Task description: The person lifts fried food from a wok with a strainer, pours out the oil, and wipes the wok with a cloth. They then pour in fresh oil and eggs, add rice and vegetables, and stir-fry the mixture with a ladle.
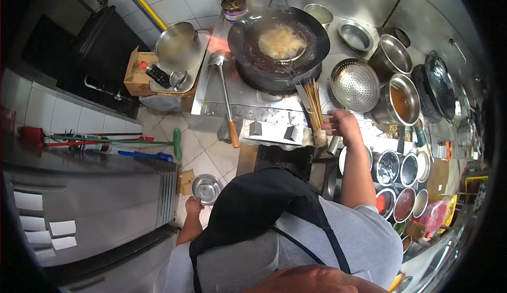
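Low on the left, my left hand (194, 205) is closed on the rim of a shiny metal bowl (207, 189). My right hand (343, 125) is at the stove's front edge with its fingers curled, right beside a bamboo wok brush (315, 105); I cannot tell what lies between the fingers. Behind the brush, a wire skimmer (293, 59) rests in a black wok (240, 42), its handle slanting toward me. Pale golden food (280, 42) bubbles in the wok's dark oil. A ladle (227, 100) with a wooden handle lies left of the wok.
Right of the wok stand a perforated strainer (355, 86) and a pot of brown liquid (404, 105). Several seasoning bowls (387, 167) line my right side. At the left are a tray (198, 63) with a dark bottle (157, 75) and a steel refrigerator (105, 187).
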`<action>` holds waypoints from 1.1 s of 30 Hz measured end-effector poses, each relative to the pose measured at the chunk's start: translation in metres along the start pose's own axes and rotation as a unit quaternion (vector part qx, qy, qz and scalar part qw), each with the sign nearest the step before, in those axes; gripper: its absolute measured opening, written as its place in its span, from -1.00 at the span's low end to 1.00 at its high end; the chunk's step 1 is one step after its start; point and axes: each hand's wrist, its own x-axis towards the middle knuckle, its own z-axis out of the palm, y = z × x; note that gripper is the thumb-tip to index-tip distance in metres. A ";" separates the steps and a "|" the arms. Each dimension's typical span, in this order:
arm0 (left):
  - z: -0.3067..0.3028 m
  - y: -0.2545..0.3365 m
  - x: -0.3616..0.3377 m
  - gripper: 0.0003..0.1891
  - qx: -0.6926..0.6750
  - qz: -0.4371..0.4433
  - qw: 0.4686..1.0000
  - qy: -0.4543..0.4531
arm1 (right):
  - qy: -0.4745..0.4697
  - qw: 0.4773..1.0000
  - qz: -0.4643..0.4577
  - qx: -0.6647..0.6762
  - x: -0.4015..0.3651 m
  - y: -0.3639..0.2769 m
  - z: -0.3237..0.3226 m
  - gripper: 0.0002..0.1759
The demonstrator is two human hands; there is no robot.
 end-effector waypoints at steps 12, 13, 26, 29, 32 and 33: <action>-0.001 0.038 -0.010 -0.79 -0.112 -0.043 0.992 0.025 | -0.139 0.945 0.091 0.283 0.068 -0.023 0.073 -0.64; -0.002 0.037 -0.012 -0.79 -0.112 -0.044 0.992 0.025 | -0.147 0.944 0.099 0.279 0.089 -0.011 0.069 -0.68; 0.008 0.015 -0.026 -0.79 -0.095 -0.081 0.992 0.023 | -0.162 0.968 0.093 0.168 0.071 -0.034 0.053 -0.83; 0.009 0.010 -0.023 -0.80 -0.109 -0.060 0.992 0.034 | -0.166 0.967 0.083 0.173 0.079 -0.027 0.057 -0.80; 0.004 0.018 -0.019 -0.79 -0.122 -0.030 0.991 0.055 | -0.191 0.959 0.066 0.199 0.086 -0.019 0.062 -0.80; 0.002 0.024 -0.017 -0.77 -0.157 -0.033 0.985 0.069 | -0.203 0.953 0.058 0.215 0.086 -0.019 0.065 -0.82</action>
